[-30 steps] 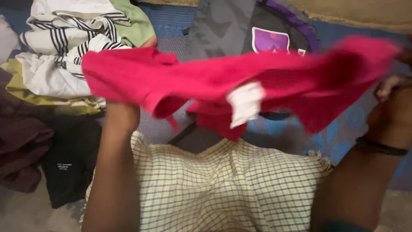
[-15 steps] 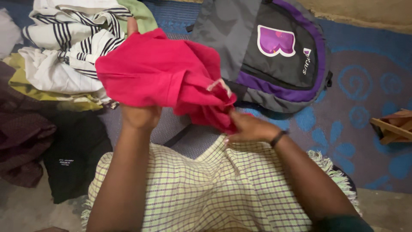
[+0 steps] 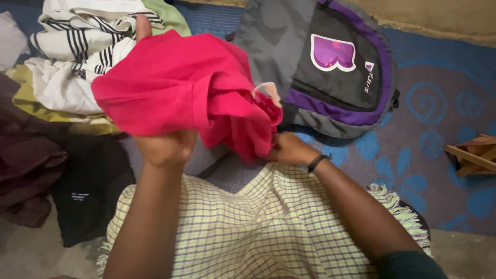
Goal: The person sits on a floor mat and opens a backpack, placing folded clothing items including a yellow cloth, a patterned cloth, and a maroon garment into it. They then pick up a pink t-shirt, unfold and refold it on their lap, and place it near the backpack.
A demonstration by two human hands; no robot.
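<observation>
- Red garment (image 3: 175, 88): bunched cloth, held raised in front of the person, above the lap and before the backpack; a small pale tag (image 3: 266, 90) is seen at its right-hand fold.
- Left hand (image 3: 165, 147): closed around the garment from below, the cloth draped over it; one fingertip (image 3: 143, 26) is visible above the upper edge of the fabric.
- Right hand (image 3: 289, 149): closed on the lower hanging edge of the garment, fingers pinched into the fabric; a dark band (image 3: 316, 163) is worn at the wrist.
- Checked cloth (image 3: 258, 227): pale yellow-green with purple lines, spread over the lap beneath both arms, fringed at its right edge.
- Backpack (image 3: 330, 67): grey, black and purple, laid flat on the mat just behind the garment.
- Blue patterned mat (image 3: 439, 103): lies under the backpack, with swirl and flower motifs.
- Striped white garment (image 3: 82, 41): piled at upper left, over a yellowish cloth (image 3: 31, 103); a green cloth (image 3: 165, 13) is seen beside it.
- Dark clothes (image 3: 77, 186): black and maroon pieces heaped at lower left.
- Wooden object (image 3: 473, 155): partly visible at the right edge; its kind cannot be told.
</observation>
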